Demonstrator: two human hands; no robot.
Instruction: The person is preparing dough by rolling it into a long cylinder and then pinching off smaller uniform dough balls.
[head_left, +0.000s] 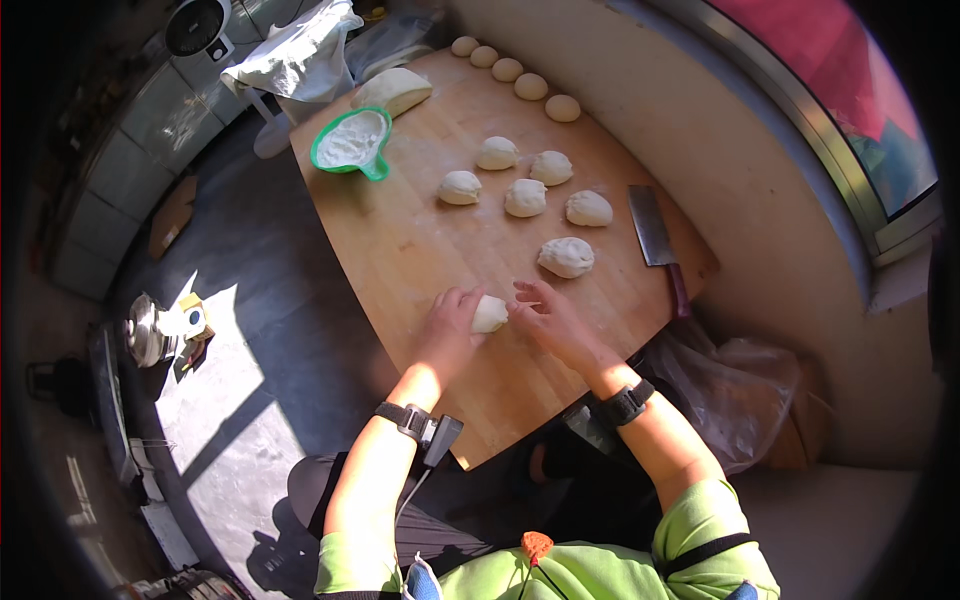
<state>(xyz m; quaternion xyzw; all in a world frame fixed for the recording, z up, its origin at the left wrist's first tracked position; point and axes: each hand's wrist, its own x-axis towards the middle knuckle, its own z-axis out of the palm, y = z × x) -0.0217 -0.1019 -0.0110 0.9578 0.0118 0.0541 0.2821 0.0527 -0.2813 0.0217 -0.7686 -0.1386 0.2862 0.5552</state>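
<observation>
A piece of white dough (490, 314) lies on the wooden board (450, 247) near its front edge. Around its left side curls my left hand (450, 324), the fingers closed against it. My right hand (549, 321) is just to its right, fingers apart, the fingertips close to the dough; whether they touch it is unclear. Beyond my hands sit several rough dough lumps, the nearest one (566, 257) above my right hand. Smooth round dough balls (531, 86) form a row along the far right edge. A large dough slab (394, 90) rests at the far left.
A green scoop of flour (351, 141) stands at the board's left edge. On the right lies a cleaver (651, 225), its dark handle towards me. A wall borders the board's right side. A clear plastic bag (731, 397) is at the lower right, and a white fan (199, 28) at the far left.
</observation>
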